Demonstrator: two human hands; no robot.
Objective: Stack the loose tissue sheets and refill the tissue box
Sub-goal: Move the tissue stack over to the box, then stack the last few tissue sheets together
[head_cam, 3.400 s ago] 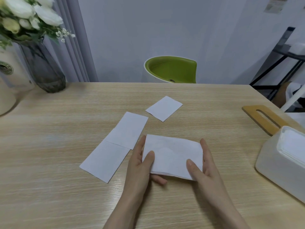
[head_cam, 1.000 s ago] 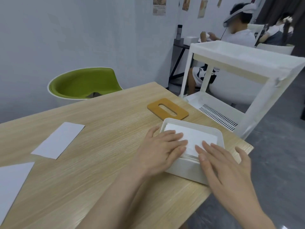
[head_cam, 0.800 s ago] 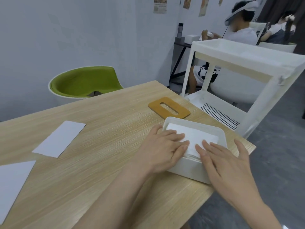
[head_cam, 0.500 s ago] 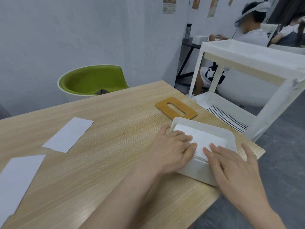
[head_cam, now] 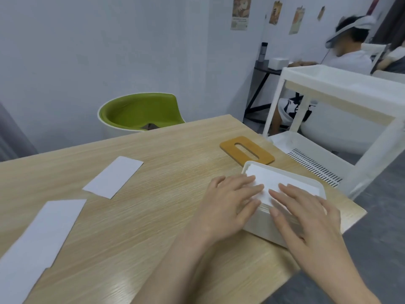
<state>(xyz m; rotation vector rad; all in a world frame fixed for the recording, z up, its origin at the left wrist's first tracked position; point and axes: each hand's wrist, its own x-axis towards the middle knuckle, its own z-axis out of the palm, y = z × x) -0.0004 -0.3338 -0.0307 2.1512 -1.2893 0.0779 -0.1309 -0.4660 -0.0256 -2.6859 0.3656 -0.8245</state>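
Note:
A white open tissue box (head_cam: 262, 226) stands near the table's right corner with a stack of white tissues (head_cam: 278, 179) inside. My left hand (head_cam: 228, 204) lies flat over the box's near left rim, fingertips pressing the tissues. My right hand (head_cam: 306, 216) lies flat over the near right side, fingers spread on the stack. The wooden slotted lid (head_cam: 246, 150) rests on the table just behind the box. Two loose tissue sheets lie to the left: one (head_cam: 112, 176) mid-table, a longer one (head_cam: 37, 242) near the left edge.
The wooden table (head_cam: 153, 216) ends just right of the box. A white trolley (head_cam: 341, 119) stands beyond that edge. A green chair (head_cam: 140, 113) sits behind the table. A seated person (head_cam: 348, 53) is in the far right background.
The stack that I held mid-table 3.4 s ago now sits in the box. Over the last second both hands stay pressing on it; my right hand has slid further onto the tissues.

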